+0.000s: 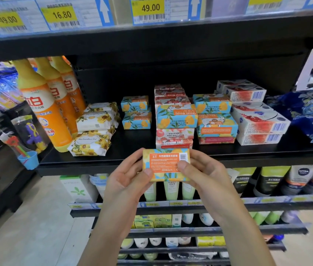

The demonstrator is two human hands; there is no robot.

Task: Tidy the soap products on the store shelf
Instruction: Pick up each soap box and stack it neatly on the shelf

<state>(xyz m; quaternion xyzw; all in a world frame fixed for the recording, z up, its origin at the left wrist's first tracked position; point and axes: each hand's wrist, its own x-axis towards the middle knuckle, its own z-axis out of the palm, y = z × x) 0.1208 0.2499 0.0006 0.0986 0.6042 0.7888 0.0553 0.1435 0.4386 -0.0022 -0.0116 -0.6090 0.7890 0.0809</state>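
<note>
You hold a yellow-and-blue goat soap bar [166, 164] in both hands at lower centre of the frame, just in front of the black shelf's front edge [78, 166], its orange back label with a barcode facing you. Your left hand [130, 177] grips its left end, thumb pressed on the label and fingers curled behind; your right hand [204, 174] grips the right end the same way, and the fingers behind the bar are hidden. The small print on the label is too blurred to read. Behind the bar, the central stack of goat soap [174, 116] has its lowest box partly hidden by your hands. Left of it sits a short stack of two blue soap boxes [135, 112], then floral-wrapped soap packs [94, 129], then orange bottles [44, 106] whose tops are cut off by the shelf above. Right of centre stand another goat soap stack [216, 120] and white soap boxes [255, 116]; a dark blue patterned item [309, 112] is cut off at the right edge. Bare shelf shows in front of the two blue boxes, and the back of the shelf is dark and open.
</note>
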